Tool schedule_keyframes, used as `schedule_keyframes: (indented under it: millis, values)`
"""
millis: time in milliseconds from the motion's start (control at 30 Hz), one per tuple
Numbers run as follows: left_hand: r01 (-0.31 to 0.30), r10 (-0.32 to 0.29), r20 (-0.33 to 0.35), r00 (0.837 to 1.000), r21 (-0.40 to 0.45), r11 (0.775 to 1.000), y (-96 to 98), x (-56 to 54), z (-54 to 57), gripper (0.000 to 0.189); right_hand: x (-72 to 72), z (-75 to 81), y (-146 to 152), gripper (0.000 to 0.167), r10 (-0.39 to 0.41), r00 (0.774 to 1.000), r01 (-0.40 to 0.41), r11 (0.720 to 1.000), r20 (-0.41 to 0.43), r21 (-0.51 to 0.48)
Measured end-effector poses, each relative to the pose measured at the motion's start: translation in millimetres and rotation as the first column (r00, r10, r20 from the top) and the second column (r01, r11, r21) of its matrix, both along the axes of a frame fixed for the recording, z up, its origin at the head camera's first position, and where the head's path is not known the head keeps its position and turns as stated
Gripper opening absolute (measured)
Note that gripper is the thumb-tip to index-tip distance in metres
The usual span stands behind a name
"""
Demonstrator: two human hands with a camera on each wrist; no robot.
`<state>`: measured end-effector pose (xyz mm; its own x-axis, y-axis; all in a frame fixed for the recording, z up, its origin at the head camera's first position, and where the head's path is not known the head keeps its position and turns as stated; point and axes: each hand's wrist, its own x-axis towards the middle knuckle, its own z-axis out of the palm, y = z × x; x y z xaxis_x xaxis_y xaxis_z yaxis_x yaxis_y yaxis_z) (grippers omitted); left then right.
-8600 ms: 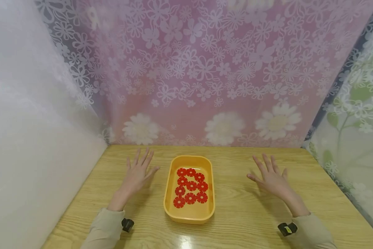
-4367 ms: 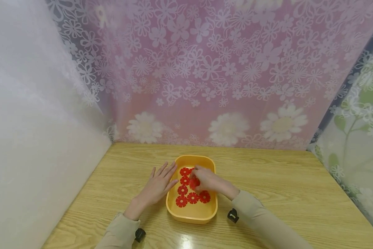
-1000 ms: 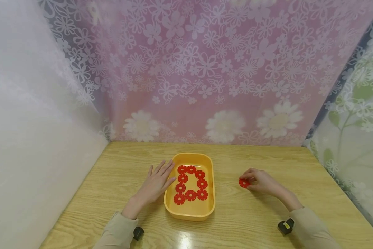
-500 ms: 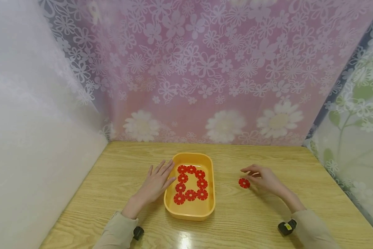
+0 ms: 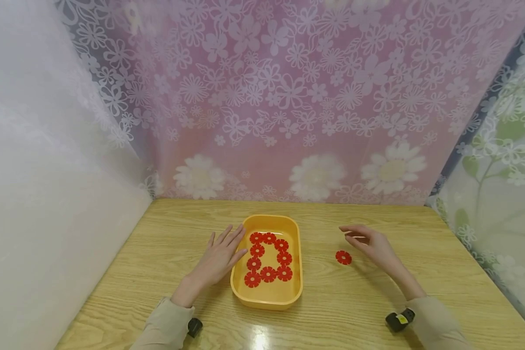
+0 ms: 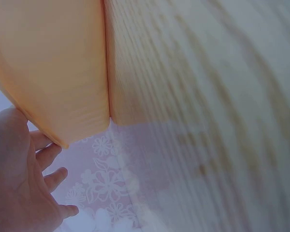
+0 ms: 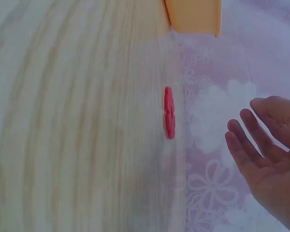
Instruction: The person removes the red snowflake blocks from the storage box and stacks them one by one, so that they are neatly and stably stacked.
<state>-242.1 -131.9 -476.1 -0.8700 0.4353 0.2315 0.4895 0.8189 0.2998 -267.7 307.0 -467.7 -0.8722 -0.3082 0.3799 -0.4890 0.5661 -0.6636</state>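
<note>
A yellow plastic tray (image 5: 268, 304) stands on the table, several red flower-shaped discs (image 5: 268, 274) laid in a ring on its floor. My left hand (image 5: 218, 257) rests on the tray's left rim with its fingers extended; the left wrist view shows the fingers (image 6: 49, 153) at the rim. One red flower-shaped disc (image 5: 343, 257) lies flat on the wood right of the tray, seen edge-on in the right wrist view. Above and behind it hovers my right hand (image 5: 373, 247), apart from the disc, its fingers relaxed and holding nothing.
The wood-grain table (image 5: 192, 311) runs back to a pink flowered curtain (image 5: 262, 121). A white sheet (image 5: 61, 194) borders the left side, and a green-and-white floral sheet (image 5: 494, 209) the right.
The right hand took a disc from the middle of the tray's ring and put it on the table. It has since let go and risen. The left hand stays on the rim.
</note>
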Motion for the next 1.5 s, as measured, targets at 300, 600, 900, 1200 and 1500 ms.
schedule_keyframes:
  millis: [300,600,900,1200,1500]
  values:
    - [0.002,-0.002,0.014,1.0,0.008,1.0,0.0,1.3,2.0,0.061,-8.4,4.5,-24,0.035,0.068,0.997,-0.065,0.995,0.035,-0.079]
    - [0.003,-0.003,0.011,1.0,-0.002,1.0,0.1,1.6,1.4,0.062,-14.0,10.7,-61,0.036,0.133,0.99,-0.127,0.985,0.039,-0.119]
    - [0.005,-0.005,0.002,1.0,-0.002,1.0,0.0,1.2,0.9,0.062,-15.1,15.1,-101,0.036,0.192,0.979,-0.179,0.969,0.062,-0.172]
    - [0.001,-0.001,-0.014,1.0,-0.02,1.0,-0.2,1.4,0.9,0.062,-13.9,18.9,-140,0.036,0.282,0.957,-0.264,0.947,0.076,-0.181]
    - [-0.005,0.005,-0.001,1.0,-0.011,1.0,0.0,1.2,2.2,0.062,-8.0,24.1,-161,0.038,0.345,0.933,-0.335,0.936,0.101,-0.107]
